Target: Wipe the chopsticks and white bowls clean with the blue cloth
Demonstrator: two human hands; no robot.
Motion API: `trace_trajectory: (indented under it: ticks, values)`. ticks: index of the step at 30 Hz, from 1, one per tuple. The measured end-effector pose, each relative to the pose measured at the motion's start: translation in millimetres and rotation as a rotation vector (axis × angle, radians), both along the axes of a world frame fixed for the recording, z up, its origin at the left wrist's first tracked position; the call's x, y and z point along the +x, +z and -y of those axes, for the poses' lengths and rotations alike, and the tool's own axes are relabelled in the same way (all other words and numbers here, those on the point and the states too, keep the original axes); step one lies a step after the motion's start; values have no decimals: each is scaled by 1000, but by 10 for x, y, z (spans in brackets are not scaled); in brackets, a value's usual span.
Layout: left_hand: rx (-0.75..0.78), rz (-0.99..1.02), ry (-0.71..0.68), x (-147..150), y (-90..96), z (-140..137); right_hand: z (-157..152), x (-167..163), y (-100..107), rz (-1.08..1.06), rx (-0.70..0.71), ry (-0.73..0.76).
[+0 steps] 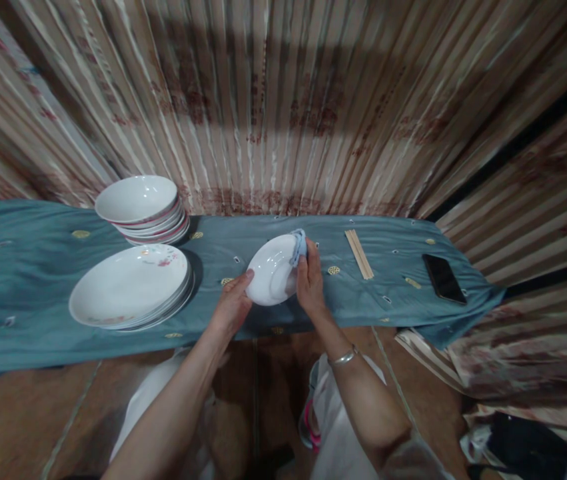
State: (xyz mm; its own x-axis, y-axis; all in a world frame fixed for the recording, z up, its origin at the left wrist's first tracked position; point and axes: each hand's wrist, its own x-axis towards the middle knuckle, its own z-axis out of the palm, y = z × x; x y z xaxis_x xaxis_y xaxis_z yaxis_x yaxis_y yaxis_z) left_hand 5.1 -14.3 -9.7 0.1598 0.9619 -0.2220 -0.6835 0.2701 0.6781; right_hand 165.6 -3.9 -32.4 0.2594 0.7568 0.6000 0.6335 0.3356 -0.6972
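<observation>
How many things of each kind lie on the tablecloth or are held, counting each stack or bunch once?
Bowl stack: 1
Plate stack: 1
Held bowl: 1
Blue cloth: 1
Chopstick bunch: 1
Phone: 1
Total: 6

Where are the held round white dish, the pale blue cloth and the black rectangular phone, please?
Round white dish (269,268), head view: middle of visible face.
Pale blue cloth (298,248), head view: bunched folds.
Black rectangular phone (444,278), head view: upper face.

Two hands (310,277), one lone bowl (267,270), one cloth (299,247), two dish stacks (128,287), one chopstick bundle (359,255), one phone (444,278)
</observation>
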Motion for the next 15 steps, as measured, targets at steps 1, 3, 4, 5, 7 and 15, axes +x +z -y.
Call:
trace_trajectory:
  ticks: [1, 3, 4, 5, 7, 15]
  values:
    - [-4, 12, 3, -3, -1, -2, -1, -5, -17, -27, -14, -1]
    - [-3, 26, 11, -10, -6, -7, -2, -15, -55, -70, -51, -5]
    - [-4, 28, 16, -14, -10, -10, -3, -20, -76, -86, -73, -8]
    - [-6, 29, 22, -17, -15, -14, -5, -26, -98, -100, -93, -12]
    - [-17, 35, 32, -21, -24, -21, -11, -36, -146, -117, -127, -20]
    - [-105, 76, 68, -16, -28, -46, -52, -98, -381, -79, -218, -40]
